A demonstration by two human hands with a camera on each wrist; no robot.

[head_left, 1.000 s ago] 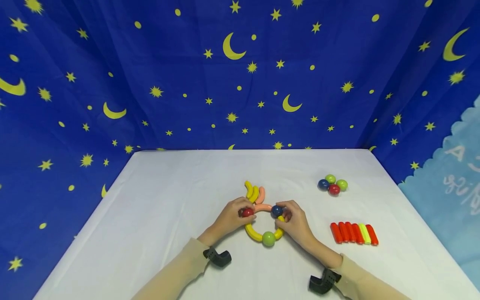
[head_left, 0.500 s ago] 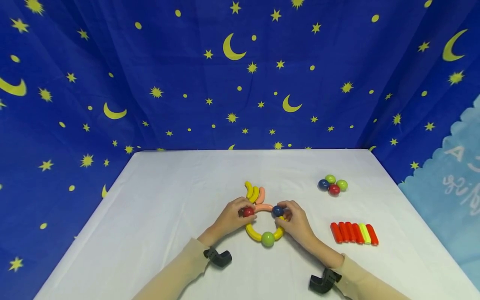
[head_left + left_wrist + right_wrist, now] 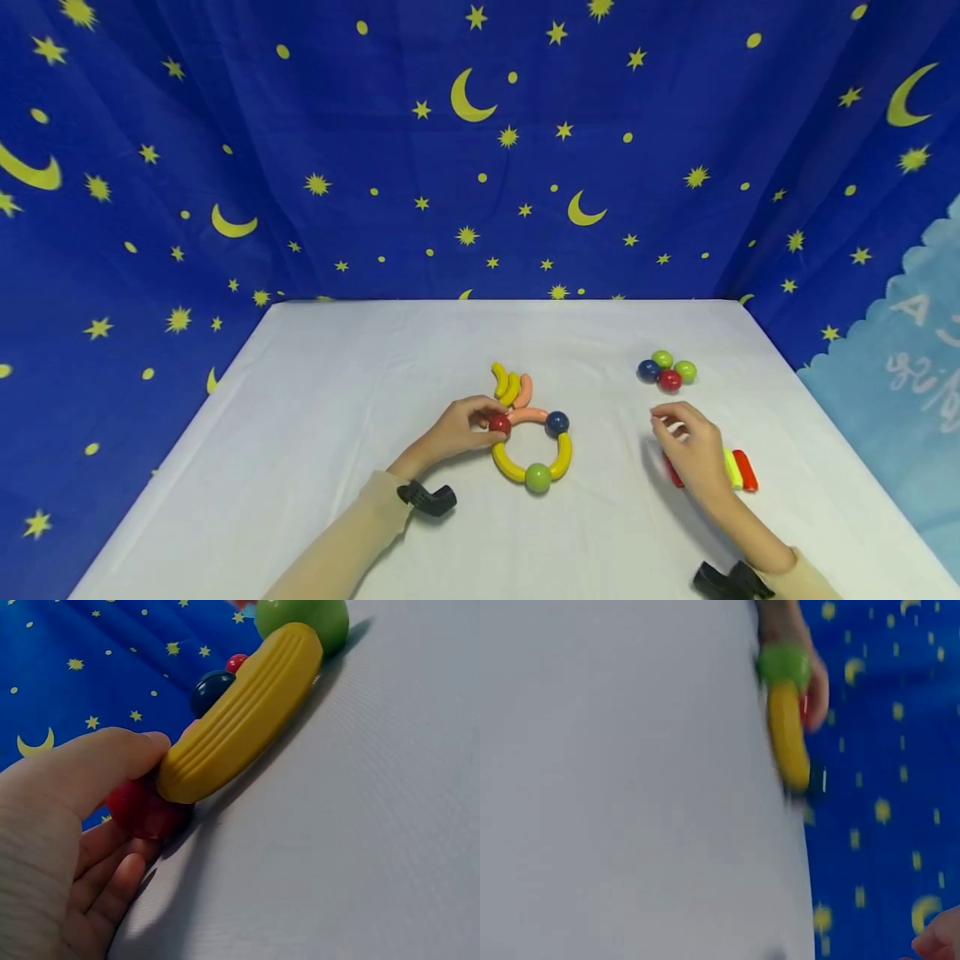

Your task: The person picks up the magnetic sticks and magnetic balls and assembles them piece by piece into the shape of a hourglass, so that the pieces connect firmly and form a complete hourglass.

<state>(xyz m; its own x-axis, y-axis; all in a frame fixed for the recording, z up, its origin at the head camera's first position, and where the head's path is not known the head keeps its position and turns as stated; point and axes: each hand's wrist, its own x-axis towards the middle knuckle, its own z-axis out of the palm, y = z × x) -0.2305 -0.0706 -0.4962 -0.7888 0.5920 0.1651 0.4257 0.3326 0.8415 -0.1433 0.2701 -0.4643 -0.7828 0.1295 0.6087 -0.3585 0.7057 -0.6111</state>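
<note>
A ring of curved rods and balls lies on the white table. My left hand [image 3: 457, 429] pinches its red ball [image 3: 500, 425], thumb on the near side and fingers behind. A pink curved rod [image 3: 528, 414] spans from that ball to a dark blue ball [image 3: 557, 423]. Two yellow curved rods, one on the left [image 3: 244, 720] and one on the right [image 3: 562, 456], meet at a green ball [image 3: 537, 478]. Away to the right, my right hand [image 3: 697, 450] hovers over a row of sticks, its fingers loosely bent with nothing visible in them. It hides most of the red sticks [image 3: 745, 470].
Behind the ring lie loose curved rods, two yellow [image 3: 510, 389] and one pink [image 3: 525, 390]. Several balls cluster at the back right, among them a red ball [image 3: 670, 381]. A yellow-green stick [image 3: 732, 468] shows beside my right hand. A starry blue curtain [image 3: 375, 150] stands behind the table.
My right hand has let go of the blue ball and yellow rod and moved right, over the row of sticks. My left hand stays at the red ball.
</note>
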